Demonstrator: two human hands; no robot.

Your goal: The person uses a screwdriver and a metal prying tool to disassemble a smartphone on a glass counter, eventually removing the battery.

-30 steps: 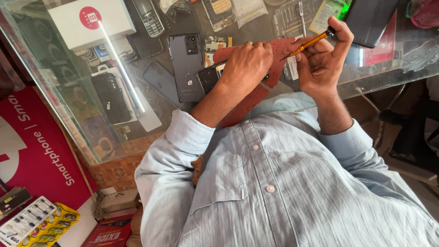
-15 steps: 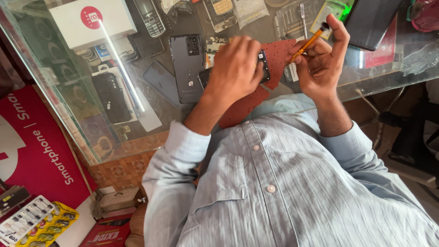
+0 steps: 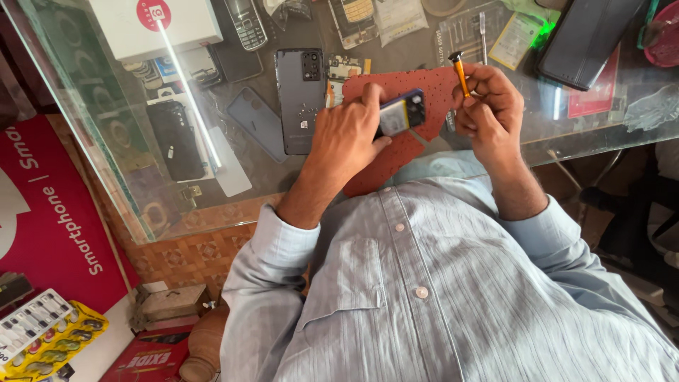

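My left hand point(image 3: 346, 138) grips an opened phone point(image 3: 399, 113) tilted above the red work mat point(image 3: 424, 88) on the glass table point(image 3: 283, 180), fingers wrapped round its lower end, thumb along one edge. My right hand point(image 3: 488, 106) pinches a small orange screwdriver point(image 3: 460, 71) upright, fingers bunched narrow on the shaft, the tip clear of the phone. The phone's back is already off (the grey back cover point(image 3: 300, 99) lying left of the mat may be its own, though I cannot be sure), and its battery and camera block show. I judge the opening done and the inside work not finished: the phone is not closed up. Whether any screws are out I cannot tell; they are too small to see. My hand hides the phone's lower half. A white box point(image 3: 152, 25) and a black case point(image 3: 580, 39) are cut off by the top edge.
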